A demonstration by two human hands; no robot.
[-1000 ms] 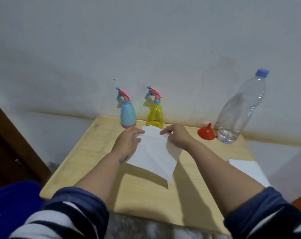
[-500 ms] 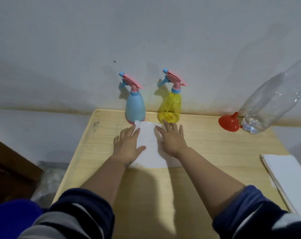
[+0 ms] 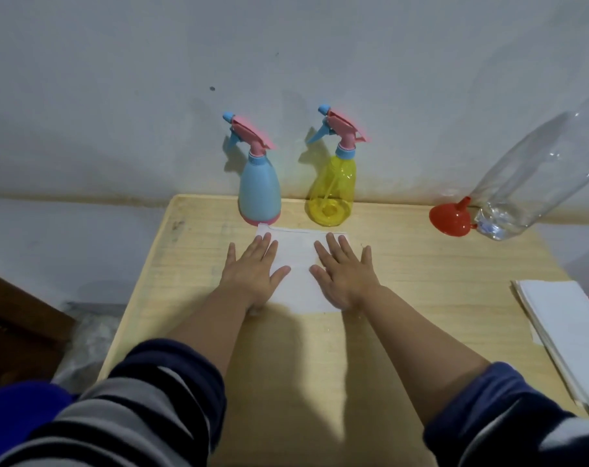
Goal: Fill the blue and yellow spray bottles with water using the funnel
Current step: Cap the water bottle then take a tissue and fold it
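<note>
On the wooden table (image 3: 192, 264), the left hand (image 3: 252, 271) lies flat with straight fingers on a white paper sheet (image 3: 298, 261). Behind it stands the blue spray bottle (image 3: 259, 190), then the yellow spray bottle (image 3: 333, 190), both with tops on. The right hand (image 3: 345, 274) presses flat on the sheet too. Farther right sit the red funnel (image 3: 451, 220) and the clear water bottle (image 3: 529, 183). The sheet touches the blue bottle's foot, so a push forward might tip it. Spilled water could soak the paper.
</note>
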